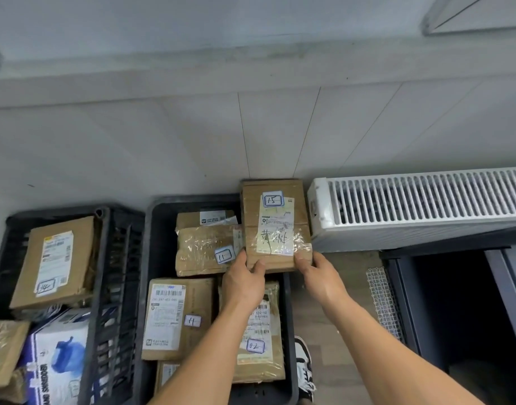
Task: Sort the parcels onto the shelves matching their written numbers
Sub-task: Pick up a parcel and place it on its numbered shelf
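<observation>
I hold a brown cardboard parcel [275,223] up in front of me, its small label reading 15. My left hand [243,280] grips its lower left corner and my right hand [321,276] grips its lower right corner. Below it a dark plastic bin [163,223] holds more parcels: one taped box marked 11 [204,249], a flat one marked 11 [178,317], and a padded one marked 02 [258,346].
A black slatted crate [116,287] at the left holds a brown parcel [55,261] and a white-and-blue box [58,358]. A white radiator [420,203] runs along the wall at the right. A dark cabinet or shelf opening [449,302] stands lower right. My shoe [305,366] is beside the bin.
</observation>
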A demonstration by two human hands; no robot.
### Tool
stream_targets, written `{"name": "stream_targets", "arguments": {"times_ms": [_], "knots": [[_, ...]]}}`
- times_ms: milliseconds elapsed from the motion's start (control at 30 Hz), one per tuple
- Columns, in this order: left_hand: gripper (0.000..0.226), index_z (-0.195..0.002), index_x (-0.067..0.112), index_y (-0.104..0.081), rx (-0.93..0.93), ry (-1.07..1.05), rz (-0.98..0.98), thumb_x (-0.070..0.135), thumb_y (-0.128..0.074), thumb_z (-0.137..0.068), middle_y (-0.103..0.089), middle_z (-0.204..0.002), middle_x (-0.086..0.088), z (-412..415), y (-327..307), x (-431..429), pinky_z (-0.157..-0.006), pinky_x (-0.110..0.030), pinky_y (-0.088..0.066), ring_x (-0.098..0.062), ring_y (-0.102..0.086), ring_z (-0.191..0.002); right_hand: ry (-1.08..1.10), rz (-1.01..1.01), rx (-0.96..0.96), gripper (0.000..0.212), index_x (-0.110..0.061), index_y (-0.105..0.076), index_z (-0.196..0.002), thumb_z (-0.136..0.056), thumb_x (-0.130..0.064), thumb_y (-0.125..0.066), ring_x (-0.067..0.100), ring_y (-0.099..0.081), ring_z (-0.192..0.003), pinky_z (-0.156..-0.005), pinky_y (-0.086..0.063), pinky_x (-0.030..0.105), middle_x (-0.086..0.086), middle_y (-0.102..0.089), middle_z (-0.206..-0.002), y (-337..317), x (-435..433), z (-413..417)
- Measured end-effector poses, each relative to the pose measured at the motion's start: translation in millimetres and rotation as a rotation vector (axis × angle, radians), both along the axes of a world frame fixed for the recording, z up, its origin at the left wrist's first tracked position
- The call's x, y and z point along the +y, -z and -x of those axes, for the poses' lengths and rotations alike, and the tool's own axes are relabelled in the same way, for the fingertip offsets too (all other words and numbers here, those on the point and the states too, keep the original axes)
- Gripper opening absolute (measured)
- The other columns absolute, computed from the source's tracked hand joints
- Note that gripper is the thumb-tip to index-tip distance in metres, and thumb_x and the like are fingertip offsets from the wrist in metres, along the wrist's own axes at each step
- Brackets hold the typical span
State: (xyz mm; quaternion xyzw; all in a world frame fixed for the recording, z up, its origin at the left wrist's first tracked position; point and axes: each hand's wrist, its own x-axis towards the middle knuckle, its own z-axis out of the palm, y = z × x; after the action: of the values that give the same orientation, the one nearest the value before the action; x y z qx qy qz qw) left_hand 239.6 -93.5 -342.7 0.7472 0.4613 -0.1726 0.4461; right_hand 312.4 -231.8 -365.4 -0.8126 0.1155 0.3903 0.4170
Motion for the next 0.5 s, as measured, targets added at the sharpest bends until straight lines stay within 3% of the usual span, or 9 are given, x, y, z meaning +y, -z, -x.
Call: {"name": "stream_targets", "arguments": {"times_ms": [133,267,333,500], "knots": [[0.045,-0.146,0.025,-0.046,-0.034,-0.054,0.005,0.036,-0.051,-0.102,-0.061,-0.132,0.004,10.9,-21.2,1.1,-0.099,-0.037,-0.049,-0.020,-0.059,-0.114,-0.056,-0.016,-0.012,0.037,-0.021,-0.058,-0.130,-0.101,-0.043,-0.053,0.017,-0.060,-0.108,-0.093,-0.047,0.034,-0.004,-0.066,-0.120,-23.5,-0.2,9.2],[0.036,-0.138,0.026,-0.052,-0.110,-0.104,-0.014,0.032,-0.051,-0.102,-0.063,-0.128,0.005,26.0,-54.9,-5.4,-0.075,-0.024,-0.045,-0.012,-0.057,-0.099,-0.093,-0.067,-0.036,0.037,-0.022,-0.058,-0.129,-0.100,-0.044,-0.054,0.013,-0.060,-0.105,-0.089,-0.046,0.031,-0.007,-0.065,-0.115,-57.6,-3.0,19.7],[0.039,-0.140,0.024,-0.050,-0.143,-0.132,-0.030,0.033,-0.051,-0.102,-0.062,-0.130,0.005,34.9,-71.7,-11.1,-0.074,-0.022,-0.043,-0.011,-0.057,-0.100,-0.125,-0.089,-0.060,0.034,-0.023,-0.058,-0.127,-0.101,-0.044,-0.053,0.010,-0.058,-0.102,-0.084,-0.041,0.027,-0.010,-0.064,-0.111,-78.1,-5.1,23.8],[0.032,-0.133,0.026,-0.053,-0.223,-0.212,-0.092,0.035,-0.050,-0.102,-0.063,-0.110,0.012,61.2,-127.2,-27.8,-0.068,-0.023,-0.041,0.000,-0.053,-0.083,-0.209,-0.149,-0.140,0.023,-0.029,-0.057,-0.120,-0.101,-0.042,-0.053,0.004,-0.059,-0.099,-0.081,-0.043,0.024,-0.013,-0.066,-0.111,-133.2,-10.9,35.3]]}}
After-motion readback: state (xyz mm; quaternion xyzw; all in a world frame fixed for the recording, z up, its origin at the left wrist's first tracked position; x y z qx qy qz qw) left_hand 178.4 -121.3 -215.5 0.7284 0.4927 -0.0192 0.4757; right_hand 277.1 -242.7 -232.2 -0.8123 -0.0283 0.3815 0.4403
